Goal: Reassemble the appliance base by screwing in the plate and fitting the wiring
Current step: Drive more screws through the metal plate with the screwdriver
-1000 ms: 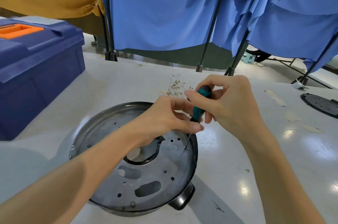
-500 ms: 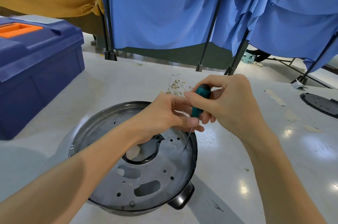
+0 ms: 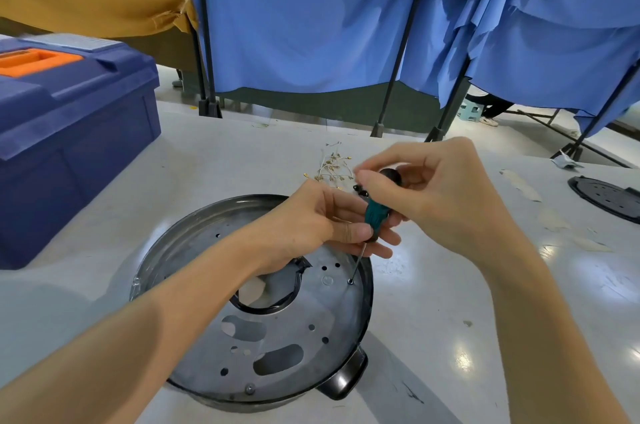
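A round grey metal plate [image 3: 287,330] with many holes and cut-outs lies on the upturned appliance base [image 3: 341,384] on the white table. A teal-handled screwdriver [image 3: 375,214] stands tilted, its thin tip in a screw [image 3: 350,281] near the plate's right rim. My right hand [image 3: 440,195] pinches the top of the handle with its fingertips. My left hand [image 3: 311,226] grips the lower handle between thumb and fingers. A second screw [image 3: 249,389] sits at the plate's near edge. A bundle of thin wires with brass terminals [image 3: 332,165] lies on the table behind my hands.
A dark blue toolbox [image 3: 69,146] with an orange handle stands at the left. A black perforated disc [image 3: 607,197] lies at the far right edge. Blue cloth screens on black stands [image 3: 394,70] close off the table's back. Scraps of tape [image 3: 521,184] dot the table's right side.
My right fingers have shifted round the top of the handle, which now shows its black cap. The screwdriver tip stays in the same screw and my left hand holds its place.
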